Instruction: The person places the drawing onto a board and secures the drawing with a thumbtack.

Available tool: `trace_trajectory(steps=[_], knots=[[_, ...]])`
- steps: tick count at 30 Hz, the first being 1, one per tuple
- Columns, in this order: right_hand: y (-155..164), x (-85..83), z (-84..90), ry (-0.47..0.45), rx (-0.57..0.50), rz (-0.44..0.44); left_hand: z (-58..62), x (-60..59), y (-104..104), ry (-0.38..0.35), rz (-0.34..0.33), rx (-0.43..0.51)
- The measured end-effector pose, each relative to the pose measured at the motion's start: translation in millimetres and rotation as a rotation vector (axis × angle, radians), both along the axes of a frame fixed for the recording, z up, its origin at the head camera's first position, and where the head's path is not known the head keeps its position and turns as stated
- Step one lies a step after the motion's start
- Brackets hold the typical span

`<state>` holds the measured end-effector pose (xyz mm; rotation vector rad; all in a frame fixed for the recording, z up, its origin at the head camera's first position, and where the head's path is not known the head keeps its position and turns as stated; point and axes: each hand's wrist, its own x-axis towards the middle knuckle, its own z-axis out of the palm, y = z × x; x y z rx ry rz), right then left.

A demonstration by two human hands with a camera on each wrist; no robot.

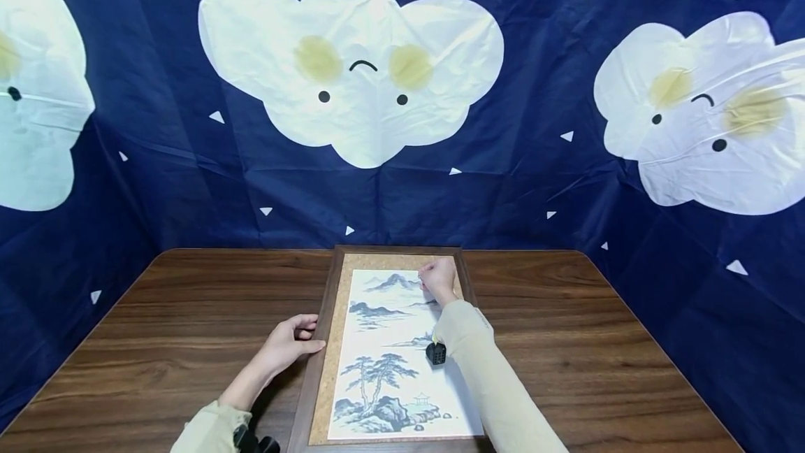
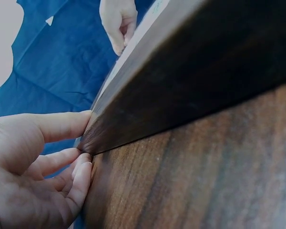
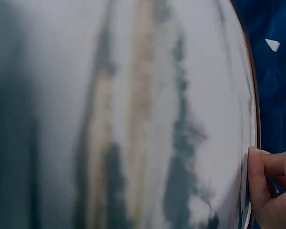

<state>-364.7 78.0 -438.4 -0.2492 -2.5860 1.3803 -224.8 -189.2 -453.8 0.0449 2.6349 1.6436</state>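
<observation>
A brown wooden frame [image 1: 309, 397] with a cork board [image 1: 337, 341] inside lies on the table, and a blue-and-white landscape print [image 1: 402, 327] rests on the cork. My left hand [image 1: 286, 344] touches the frame's left side. In the left wrist view its thumb [image 2: 64, 125] meets the frame's upper edge, with the other fingers low against the side. My right hand [image 1: 440, 278] is at the print's upper right, covering that corner. Its fingers are curled together, fingertips at the sheet's top edge; I cannot tell what they pinch.
The wood-grain table [image 1: 566, 355] extends on both sides of the frame. Behind it hangs a dark blue cloth [image 1: 534, 180] printed with white clouds. A small black device [image 1: 436, 353] is at the right sleeve [image 1: 490, 376], over the print.
</observation>
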Motion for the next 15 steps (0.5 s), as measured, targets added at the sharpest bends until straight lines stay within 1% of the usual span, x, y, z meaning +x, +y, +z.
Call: trace_trajectory(steps=[3, 4, 10, 11, 13, 15], knots=[[-2.2, -0.3, -0.4, 0.045, 0.108, -0.005, 0.5, 0.2, -0.7, -0.003, 0.003, -0.003], [-2.3, -0.2, -0.3, 0.055, 0.119, -0.004, 0.6, -0.1, -0.5, -0.001, 0.003, -0.005], [-1.3, 1.3, 2.4, 0.042, 0.086, 0.002, 0.9, -1.0, 0.0, 0.001, 0.004, -0.004], [-0.7, 1.6, 2.4, 0.031, 0.075, 0.004, 0.8, -1.1, 0.1, 0.000, 0.003, -0.004], [0.8, 1.6, 2.0, -0.006, 0.000, 0.018, 0.5, -0.9, 0.0, 0.000, 0.004, -0.003], [3.3, 1.2, 0.9, -0.054, -0.118, 0.036, -0.1, -0.7, -0.3, -0.002, 0.005, 0.000]])
